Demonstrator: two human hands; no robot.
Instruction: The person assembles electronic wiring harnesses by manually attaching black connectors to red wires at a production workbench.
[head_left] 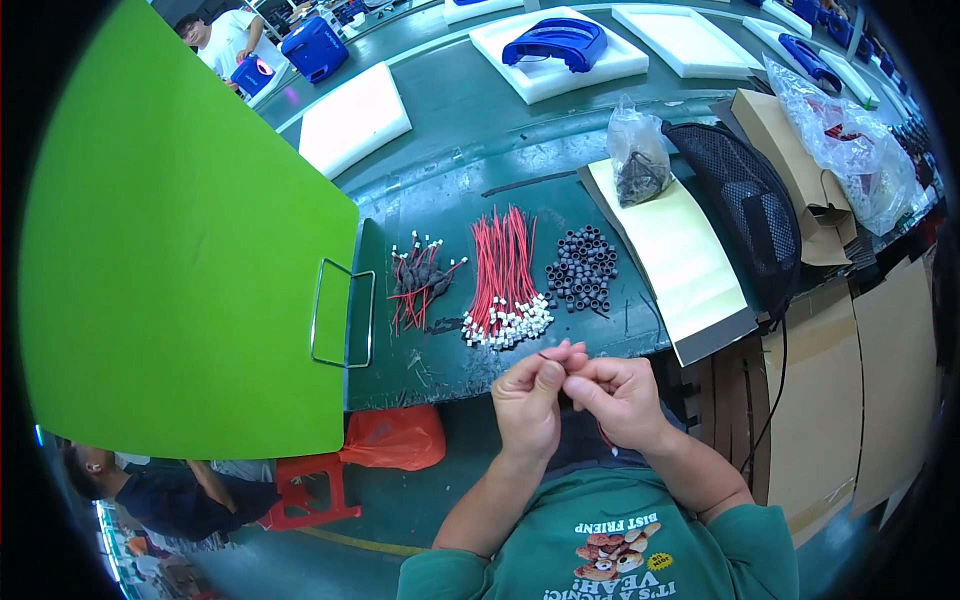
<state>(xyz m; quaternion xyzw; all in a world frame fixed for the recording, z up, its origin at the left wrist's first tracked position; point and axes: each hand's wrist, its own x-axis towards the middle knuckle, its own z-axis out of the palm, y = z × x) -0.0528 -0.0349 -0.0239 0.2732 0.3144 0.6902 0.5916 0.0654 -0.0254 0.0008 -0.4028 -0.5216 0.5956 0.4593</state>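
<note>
Just past the table's near edge, my left hand [530, 402] and my right hand [624, 398] meet, fingertips pinched together. A thin red wire [603, 434] with a pale end hangs below my right hand. Something small and dark shows at my left fingertips; the fingers hide most of it. Ahead on the green table [420, 370] lies a bundle of red wires [505, 255] with white connectors [508, 322] at the near end. To its right is a pile of small black ring-shaped pieces [582, 270]. On its left sit red wires with dark lumps [422, 278] and white connectors.
A bright green panel [190, 240] stands left, beside a metal handle [315, 312]. At right are a pale yellow sheet [685, 270], a clear bag [638, 155], a black mesh item [745, 200] and cardboard [815, 390]. White foam trays [690, 40] lie beyond. Other people are at left.
</note>
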